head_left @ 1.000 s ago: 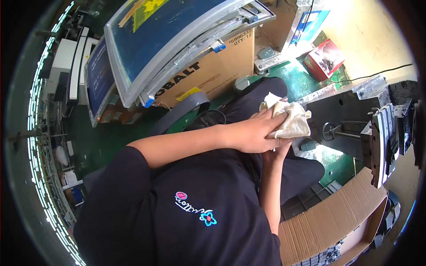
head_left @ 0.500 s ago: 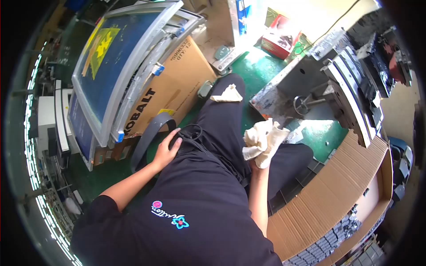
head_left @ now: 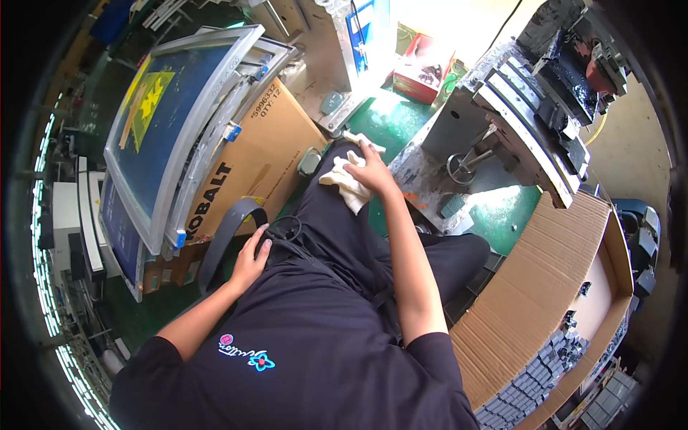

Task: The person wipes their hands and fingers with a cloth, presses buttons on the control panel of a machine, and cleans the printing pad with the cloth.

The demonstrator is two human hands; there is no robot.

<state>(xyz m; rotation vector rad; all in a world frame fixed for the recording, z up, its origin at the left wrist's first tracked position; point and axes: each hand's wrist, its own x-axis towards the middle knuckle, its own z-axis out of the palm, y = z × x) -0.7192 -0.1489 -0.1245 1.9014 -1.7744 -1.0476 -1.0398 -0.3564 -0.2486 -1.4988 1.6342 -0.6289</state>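
My right hand [head_left: 373,174] is closed on a crumpled white cloth glove [head_left: 345,183] over my bent knee. Another white cloth piece [head_left: 373,144] lies on the knee, partly behind my fingers, and the two overlap in view. My left hand [head_left: 251,259] rests at my lap with fingers extended and slightly apart, holding nothing that I can see. Close to it are a looped black cord [head_left: 292,228] and a dark grey curved band [head_left: 228,244].
Framed screens [head_left: 188,122] lean against a cardboard box [head_left: 240,165] at left. An open carton [head_left: 534,287] with rows of small grey parts stands at right. Beyond it is a metal machine [head_left: 527,122]. A red box [head_left: 419,77] sits on the green floor ahead.
My right hand has moved forward and left with the white glove, from beside my thigh to the knee. My left hand stays at my lap. The head view has shifted slightly.
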